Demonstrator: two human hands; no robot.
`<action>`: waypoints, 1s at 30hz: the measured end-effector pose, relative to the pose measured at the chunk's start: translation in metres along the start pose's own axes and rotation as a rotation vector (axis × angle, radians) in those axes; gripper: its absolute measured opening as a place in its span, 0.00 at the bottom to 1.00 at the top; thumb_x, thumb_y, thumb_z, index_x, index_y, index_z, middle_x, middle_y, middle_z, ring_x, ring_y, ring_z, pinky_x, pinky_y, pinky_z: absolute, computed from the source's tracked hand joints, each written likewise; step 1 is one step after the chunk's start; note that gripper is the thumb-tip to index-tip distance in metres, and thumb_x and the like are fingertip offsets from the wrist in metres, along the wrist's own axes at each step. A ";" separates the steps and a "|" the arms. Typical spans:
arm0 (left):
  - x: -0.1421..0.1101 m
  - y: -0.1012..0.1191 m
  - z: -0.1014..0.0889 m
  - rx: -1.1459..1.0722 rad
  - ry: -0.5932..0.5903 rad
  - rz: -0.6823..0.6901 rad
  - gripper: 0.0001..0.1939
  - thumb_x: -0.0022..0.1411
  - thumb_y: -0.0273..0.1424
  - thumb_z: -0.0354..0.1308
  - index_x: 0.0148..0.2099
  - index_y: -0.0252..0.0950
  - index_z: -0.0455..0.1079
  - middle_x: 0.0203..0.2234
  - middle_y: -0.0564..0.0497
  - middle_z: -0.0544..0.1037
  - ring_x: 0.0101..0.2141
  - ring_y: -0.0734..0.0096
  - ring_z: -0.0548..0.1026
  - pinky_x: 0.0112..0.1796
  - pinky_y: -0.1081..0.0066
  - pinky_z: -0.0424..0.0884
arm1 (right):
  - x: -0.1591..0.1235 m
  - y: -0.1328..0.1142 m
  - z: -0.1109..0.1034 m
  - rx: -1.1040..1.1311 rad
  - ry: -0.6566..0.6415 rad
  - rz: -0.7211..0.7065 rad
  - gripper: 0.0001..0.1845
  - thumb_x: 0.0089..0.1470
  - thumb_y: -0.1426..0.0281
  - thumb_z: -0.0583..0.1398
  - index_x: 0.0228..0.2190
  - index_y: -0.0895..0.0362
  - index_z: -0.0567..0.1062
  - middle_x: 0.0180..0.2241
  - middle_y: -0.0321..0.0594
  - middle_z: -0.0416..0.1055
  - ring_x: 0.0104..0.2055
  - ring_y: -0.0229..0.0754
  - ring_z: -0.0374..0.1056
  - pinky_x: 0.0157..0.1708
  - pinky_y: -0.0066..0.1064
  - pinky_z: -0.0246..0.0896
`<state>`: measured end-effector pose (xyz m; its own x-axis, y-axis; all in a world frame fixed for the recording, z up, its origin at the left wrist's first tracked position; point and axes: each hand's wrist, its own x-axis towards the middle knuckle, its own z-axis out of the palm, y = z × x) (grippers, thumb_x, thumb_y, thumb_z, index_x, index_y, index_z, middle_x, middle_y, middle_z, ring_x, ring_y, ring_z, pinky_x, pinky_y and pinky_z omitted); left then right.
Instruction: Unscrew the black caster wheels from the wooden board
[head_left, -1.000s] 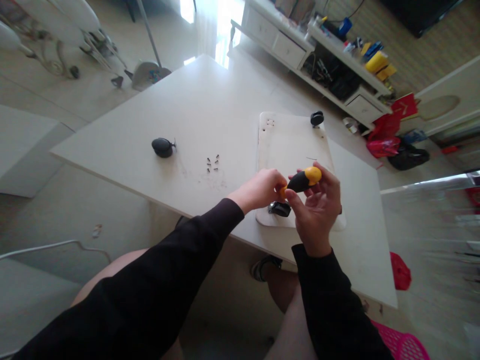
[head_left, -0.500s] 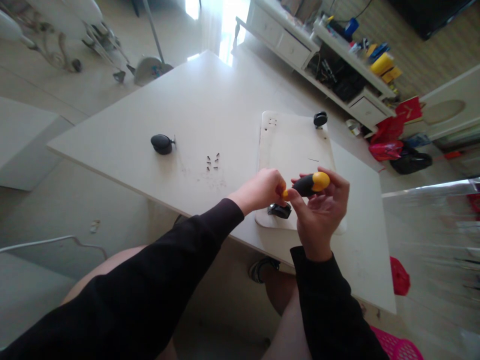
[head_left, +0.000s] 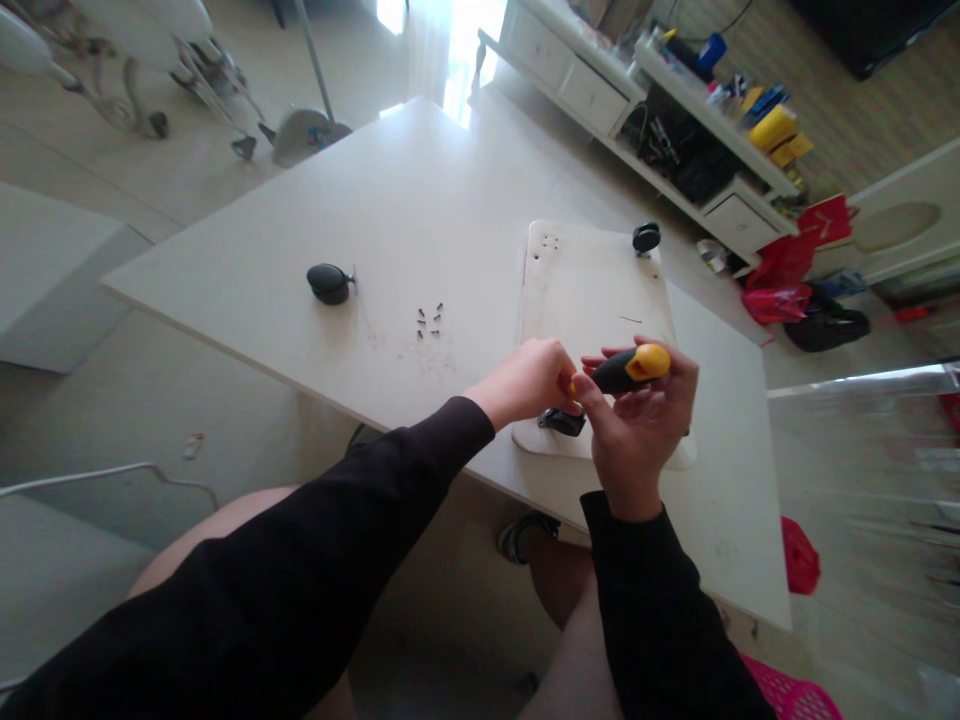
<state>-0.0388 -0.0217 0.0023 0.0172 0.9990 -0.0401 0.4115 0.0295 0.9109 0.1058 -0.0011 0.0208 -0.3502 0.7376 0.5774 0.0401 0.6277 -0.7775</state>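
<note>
A person in black sleeves works with a yellow-and-black screwdriver [head_left: 616,372] at a white table [head_left: 405,200]; the tool is held at a tilt over the near part of a white, round-cornered board [head_left: 589,285], its shaft hidden from view; the left hand [head_left: 531,378] has its fingers closed on the tool's yellow front end, just above a black caster [head_left: 564,423] at the board's near left corner; the right hand [head_left: 641,440] cradles the handle loosely, thumb pressed near its front, fingers half curled behind it.

A second black caster [head_left: 646,238] stands at the board's far right corner; small screw holes [head_left: 551,242] mark the far left one; a thin dark strip [head_left: 631,320] lies on the board beyond the right hand.

To the left on the table, six small screws [head_left: 421,323] lie grouped; farther left rests a loose black caster [head_left: 328,283]; on the floor beyond the table stand a dustpan [head_left: 300,140], far left, and a white cabinet [head_left: 570,95], far right.
</note>
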 end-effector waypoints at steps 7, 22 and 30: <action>0.003 -0.003 -0.002 0.040 -0.072 0.064 0.04 0.52 0.24 0.70 0.33 0.29 0.83 0.19 0.55 0.71 0.23 0.78 0.63 0.31 0.71 0.59 | 0.000 0.004 0.000 -0.006 0.063 0.024 0.32 0.48 0.65 0.76 0.52 0.46 0.71 0.44 0.34 0.73 0.39 0.40 0.79 0.39 0.35 0.80; 0.002 -0.004 -0.003 0.059 -0.111 0.086 0.04 0.54 0.24 0.67 0.34 0.29 0.83 0.20 0.54 0.71 0.25 0.78 0.64 0.31 0.72 0.58 | 0.001 -0.001 0.001 0.030 0.063 0.018 0.32 0.45 0.73 0.76 0.50 0.48 0.74 0.41 0.31 0.75 0.38 0.37 0.80 0.43 0.32 0.78; 0.000 0.001 -0.005 0.134 -0.017 0.025 0.06 0.53 0.29 0.69 0.31 0.30 0.81 0.20 0.51 0.73 0.24 0.75 0.64 0.30 0.68 0.58 | -0.002 0.005 0.004 -0.004 0.063 0.036 0.32 0.46 0.67 0.76 0.50 0.46 0.72 0.47 0.34 0.71 0.43 0.38 0.77 0.40 0.32 0.80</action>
<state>-0.0432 -0.0218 0.0050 0.0444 0.9987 -0.0264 0.5286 -0.0010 0.8489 0.1035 -0.0009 0.0150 -0.2885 0.7741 0.5636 0.0553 0.6011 -0.7973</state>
